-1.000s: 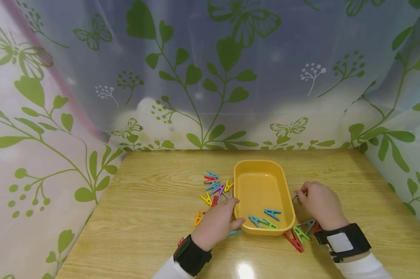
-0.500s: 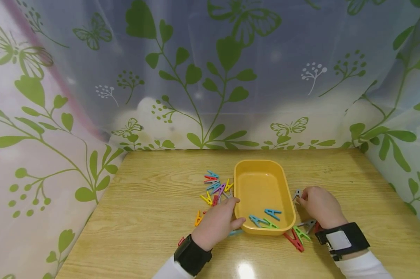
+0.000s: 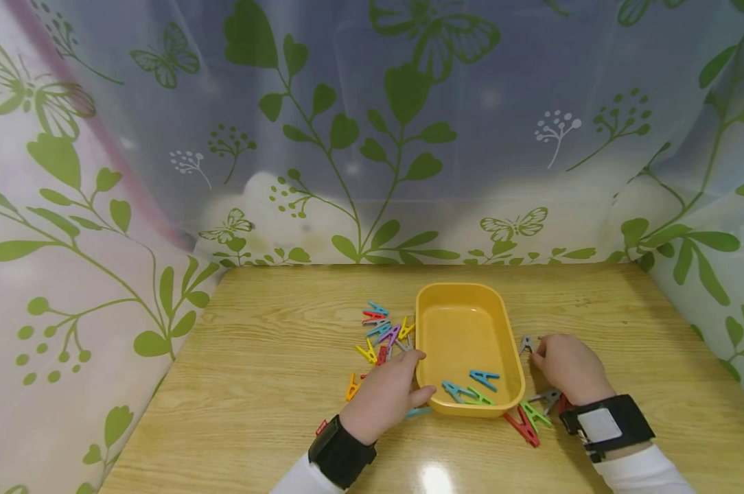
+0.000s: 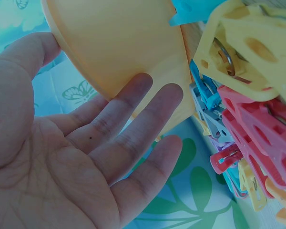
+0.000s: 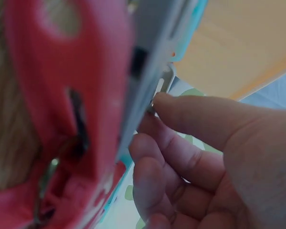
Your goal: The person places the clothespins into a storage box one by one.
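My left hand (image 3: 381, 394) rests against the left side of a yellow plastic basin (image 3: 465, 336), its fingers loosely extended. In the left wrist view the thumb (image 4: 43, 47) touches the basin's rim. To the right of the basin, my right hand (image 3: 572, 367) pinches a grey clothespin (image 3: 526, 344) between thumb and forefinger. In the right wrist view only part of that grey clothespin (image 5: 168, 78) shows beyond the thumb tip. Inside the basin, near its front end, lie two blue clothespins (image 3: 484, 379) and a green one (image 3: 480, 396).
Several mixed-colour clothespins (image 3: 381, 333) lie left of the basin, some hidden by the left hand. By its front right corner are a red clothespin (image 3: 523, 429), a green clothespin (image 3: 535, 414) and a grey clothespin (image 3: 548, 399). A patterned curtain (image 3: 359, 137) surrounds the wooden table (image 3: 273, 384).
My right hand has shifted slightly nearer to me, and more of the grey clothespin at its fingertips now shows. The left hand and the basin have stayed put.
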`<state>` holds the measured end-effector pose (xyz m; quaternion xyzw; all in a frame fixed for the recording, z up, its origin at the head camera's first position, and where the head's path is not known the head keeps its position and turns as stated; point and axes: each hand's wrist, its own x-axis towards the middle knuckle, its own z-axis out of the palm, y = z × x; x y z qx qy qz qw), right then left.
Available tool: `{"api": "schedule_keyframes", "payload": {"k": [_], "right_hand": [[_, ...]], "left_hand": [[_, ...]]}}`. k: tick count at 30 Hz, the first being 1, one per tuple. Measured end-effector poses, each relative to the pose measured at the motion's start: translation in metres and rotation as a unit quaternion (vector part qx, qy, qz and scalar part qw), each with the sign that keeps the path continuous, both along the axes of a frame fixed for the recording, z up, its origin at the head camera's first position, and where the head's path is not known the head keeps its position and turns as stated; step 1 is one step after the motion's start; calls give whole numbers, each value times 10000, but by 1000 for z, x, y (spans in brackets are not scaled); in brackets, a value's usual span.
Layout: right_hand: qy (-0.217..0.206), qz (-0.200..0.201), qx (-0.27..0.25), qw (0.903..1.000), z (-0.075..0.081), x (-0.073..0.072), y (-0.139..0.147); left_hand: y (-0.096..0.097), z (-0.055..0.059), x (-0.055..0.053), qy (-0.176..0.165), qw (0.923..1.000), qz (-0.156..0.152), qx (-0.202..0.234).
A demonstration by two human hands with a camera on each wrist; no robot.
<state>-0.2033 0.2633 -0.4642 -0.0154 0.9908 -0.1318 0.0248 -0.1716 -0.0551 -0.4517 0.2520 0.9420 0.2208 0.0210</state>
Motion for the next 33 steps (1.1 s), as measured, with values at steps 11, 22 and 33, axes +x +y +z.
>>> {"api": "schedule_keyframes", "payload": {"k": [11, 22, 33], "right_hand": [[379, -584, -299, 9971, 9, 3, 6], [1720, -393, -563, 9827, 26, 13, -16], [1754, 628, -372, 9818, 33, 29, -54]], "left_hand": [[-1, 1, 1, 31, 10000, -28, 40], [0, 1, 1, 62, 10000, -20, -1], [-1, 1, 1, -26, 10000, -11, 18]]}}
